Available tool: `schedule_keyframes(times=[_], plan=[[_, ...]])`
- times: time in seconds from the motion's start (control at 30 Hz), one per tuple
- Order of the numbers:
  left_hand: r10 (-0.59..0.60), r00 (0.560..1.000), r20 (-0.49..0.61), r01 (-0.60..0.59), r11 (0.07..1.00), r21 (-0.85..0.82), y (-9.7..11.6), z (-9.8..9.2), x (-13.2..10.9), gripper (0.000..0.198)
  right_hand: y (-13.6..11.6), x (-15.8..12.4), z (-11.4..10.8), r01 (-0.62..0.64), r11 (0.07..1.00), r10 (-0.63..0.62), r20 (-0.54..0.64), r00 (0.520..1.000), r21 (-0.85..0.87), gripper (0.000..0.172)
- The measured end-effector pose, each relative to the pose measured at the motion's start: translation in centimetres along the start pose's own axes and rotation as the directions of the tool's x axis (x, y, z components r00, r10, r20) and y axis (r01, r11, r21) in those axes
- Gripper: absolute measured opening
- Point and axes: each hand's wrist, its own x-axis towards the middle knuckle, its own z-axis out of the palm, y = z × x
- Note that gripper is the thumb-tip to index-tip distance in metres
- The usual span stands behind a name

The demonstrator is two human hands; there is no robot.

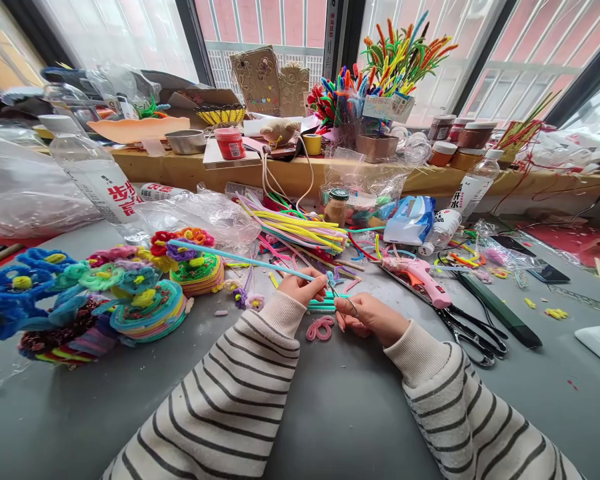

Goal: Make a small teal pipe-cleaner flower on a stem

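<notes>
My left hand [303, 288] is closed in a pinch on a long light-blue pipe cleaner [240, 258] that slants up to the left over the flower pieces. My right hand [373, 318] is closed on small metal scissors [344, 300], whose tip meets the pipe cleaner's near end between the two hands. Just below the hands a pink curled pipe-cleaner piece [320, 328] lies on the grey table [330, 407]. A few teal sticks [323, 305] lie under my left fingers. Both sleeves are cream with dark stripes.
Finished pipe-cleaner flowers [145, 303] and blue ones [10, 293] crowd the left. A pink glue gun [420, 277], black scissors [473, 333], and a black bar [500, 310] lie to the right. Loose pipe cleaners [300, 230], a plastic bottle [97, 177] and jars stand behind.
</notes>
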Motion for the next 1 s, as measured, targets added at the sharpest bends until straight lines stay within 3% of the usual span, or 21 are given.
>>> schedule_keyframes(times=[0.37, 0.5, 0.63, 0.73, 0.8, 0.87, 0.93, 1.0], plan=[[-0.005, 0.999, -0.033, 0.006, 1.0, 0.021, 0.0, 0.1, 0.2, 0.017, 0.2, 0.4, 0.1, 0.023, 0.994, -0.032, -0.084, 0.996, -0.105, 0.046], [0.026, 0.99, -0.138, -0.03, 0.999, -0.032, 0.3, -0.5, 0.3, 0.02, 0.3, 0.3, -0.1, 0.025, 0.986, -0.054, -0.173, 0.983, -0.164, 0.045], [-0.078, 0.964, -0.256, 0.051, 0.993, -0.111, 0.6, -1.2, 0.8, 0.03, -0.2, -0.6, -0.9, 0.055, 0.975, -0.124, -0.321, 0.939, -0.213, 0.044], [-0.151, 0.96, -0.237, 0.109, 0.977, -0.182, 0.5, -1.4, 1.1, 0.04, -0.6, -1.3, -1.8, 0.033, 0.899, -0.264, -0.479, 0.837, -0.437, 0.04], [-0.056, 0.978, -0.201, 0.051, 0.998, -0.029, 0.4, -1.1, 1.1, 0.038, -0.7, -1.5, -2.4, -0.055, 0.783, -0.38, -0.548, 0.745, -0.619, 0.037], [0.127, 0.985, -0.12, -0.085, 0.949, 0.303, 0.2, -0.6, 1.0, 0.025, -0.6, -1.5, -2.7, -0.149, 0.679, -0.438, -0.559, 0.704, -0.719, 0.036], [0.219, 0.976, 0.003, -0.176, 0.776, 0.605, -0.1, -0.1, 1.1, 0.017, -0.4, -1.5, -2.7, -0.207, 0.626, -0.436, -0.557, 0.706, -0.752, 0.032], [0.226, 0.972, 0.067, -0.198, 0.626, 0.755, -0.4, 0.5, 1.2, 0.019, -0.3, -1.4, -2.6, -0.248, 0.599, -0.424, -0.564, 0.709, -0.762, 0.026]])
